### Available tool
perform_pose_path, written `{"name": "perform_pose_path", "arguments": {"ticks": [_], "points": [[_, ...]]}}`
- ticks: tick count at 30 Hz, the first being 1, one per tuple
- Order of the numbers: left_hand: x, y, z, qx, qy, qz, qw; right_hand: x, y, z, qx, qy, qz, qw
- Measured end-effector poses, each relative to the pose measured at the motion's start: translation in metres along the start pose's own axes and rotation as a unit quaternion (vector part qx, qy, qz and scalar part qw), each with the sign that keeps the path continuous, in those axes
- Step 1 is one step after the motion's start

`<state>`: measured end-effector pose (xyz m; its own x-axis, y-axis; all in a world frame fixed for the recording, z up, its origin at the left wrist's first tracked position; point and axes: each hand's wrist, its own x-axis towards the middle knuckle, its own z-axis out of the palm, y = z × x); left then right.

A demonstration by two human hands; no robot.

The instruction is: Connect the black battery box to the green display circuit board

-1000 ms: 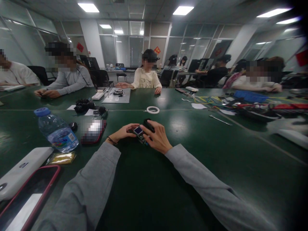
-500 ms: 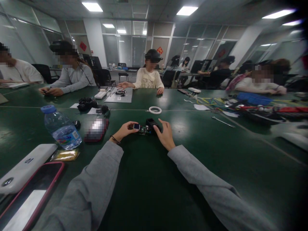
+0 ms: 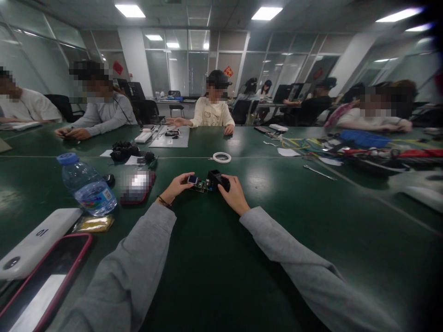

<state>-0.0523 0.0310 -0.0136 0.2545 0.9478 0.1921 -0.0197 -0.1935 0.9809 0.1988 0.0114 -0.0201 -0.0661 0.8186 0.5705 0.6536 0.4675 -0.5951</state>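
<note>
My left hand (image 3: pixel 177 188) pinches a small circuit board (image 3: pixel 200 185) near its left end, where a little square screen (image 3: pixel 193 179) sits. Fingers of my right hand (image 3: pixel 232 191) wrap round a black plastic case (image 3: pixel 215 177) with a square opening on its top. The board's right end meets the case's left side; whether it is inside or only beside it I cannot tell. Both pieces are held just over the green table (image 3: pixel 207 258). Beyond them lies a white ring-shaped coil (image 3: pixel 221 157).
On the left are a water bottle (image 3: pixel 88 186), a red-edged device (image 3: pixel 138 188), a yellow packet (image 3: pixel 93 223), a white power bank (image 3: pixel 39 242) and a phone (image 3: pixel 44 281). A wrench (image 3: pixel 320 172) and tangled cables (image 3: pixel 367 145) lie right. Several people sit around the table.
The fingers of my right hand have closed from a spread pose onto the black case. The board and its screen have tilted and shifted slightly left.
</note>
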Motion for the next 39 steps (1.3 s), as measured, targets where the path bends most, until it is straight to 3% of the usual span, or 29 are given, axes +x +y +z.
{"name": "perform_pose_path", "arguments": {"ticks": [5, 8, 22, 32, 39], "points": [[-0.001, 0.000, -0.002, -0.010, -0.015, -0.009, 1.000, 0.004, 0.010, -0.001, 0.076, 0.040, 0.077, 0.993], [-0.001, 0.000, -0.002, -0.016, -0.018, -0.012, 1.000, 0.004, 0.017, 0.000, 0.096, 0.042, 0.090, 0.990], [-0.003, 0.004, -0.001, -0.039, -0.022, -0.019, 0.999, 0.006, 0.021, 0.002, 0.033, 0.025, 0.137, 0.990], [-0.004, 0.004, -0.002, -0.037, -0.031, -0.011, 0.999, 0.003, 0.013, 0.002, 0.001, 0.018, 0.041, 0.999], [-0.003, 0.001, -0.003, -0.028, -0.032, -0.010, 0.999, 0.006, 0.020, 0.002, 0.082, 0.054, 0.134, 0.986]]}}
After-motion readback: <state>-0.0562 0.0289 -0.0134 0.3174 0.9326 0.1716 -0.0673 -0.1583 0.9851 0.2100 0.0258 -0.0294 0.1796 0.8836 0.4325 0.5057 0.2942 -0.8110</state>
